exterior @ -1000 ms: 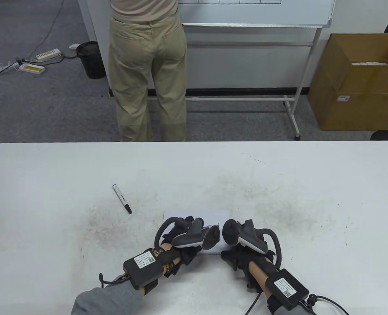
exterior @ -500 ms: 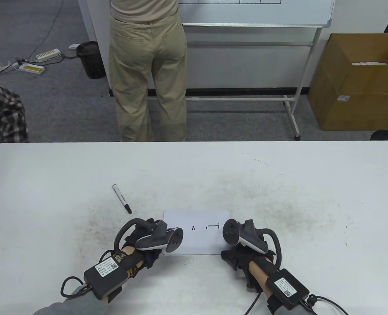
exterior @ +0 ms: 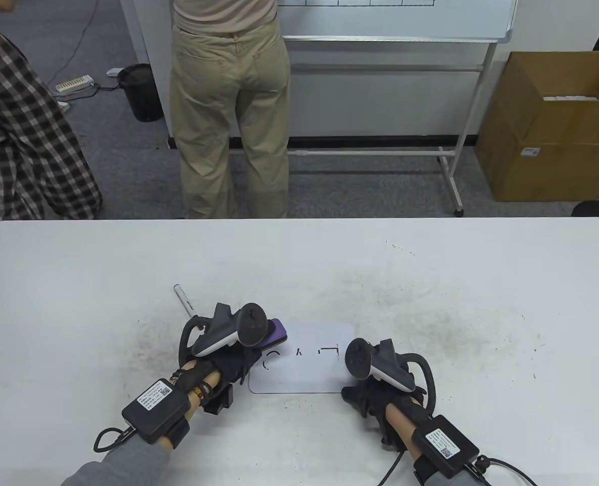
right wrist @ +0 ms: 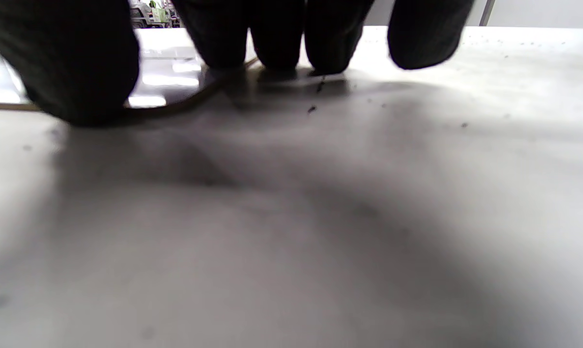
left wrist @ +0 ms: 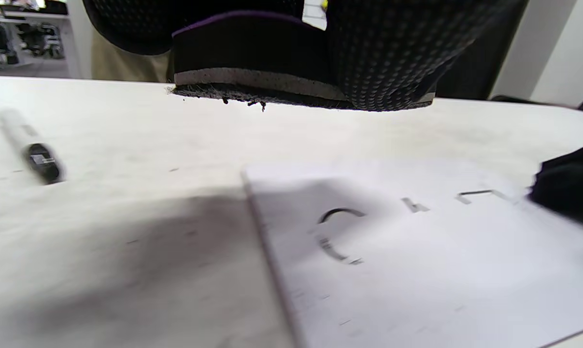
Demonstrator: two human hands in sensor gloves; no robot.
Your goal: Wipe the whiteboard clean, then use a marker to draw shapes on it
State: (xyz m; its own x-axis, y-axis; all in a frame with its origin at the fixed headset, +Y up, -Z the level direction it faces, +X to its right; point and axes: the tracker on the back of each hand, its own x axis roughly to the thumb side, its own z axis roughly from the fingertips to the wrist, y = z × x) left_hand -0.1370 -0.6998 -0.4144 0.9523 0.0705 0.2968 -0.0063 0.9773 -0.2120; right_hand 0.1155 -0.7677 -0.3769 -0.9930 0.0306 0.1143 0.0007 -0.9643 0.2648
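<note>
Eraser [left wrist: 252, 72] gripped in curled left hand [exterior: 228, 354], lifted above whiteboard's [exterior: 304, 377] left edge; 3 marks remain. Right hand [exterior: 375, 390] presses board's right edge with straight fingertips [right wrist: 277, 43]. Marker [exterior: 184, 301] lies on table [exterior: 431, 283], left of board.

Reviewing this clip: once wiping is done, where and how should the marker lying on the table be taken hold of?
Pinch the marker at mid-barrel from above, fingers across its long axis. It lies flat on the table and slants toward the left hand, whose tracker hides its near end, so the bare middle is probably easiest to reach.
</note>
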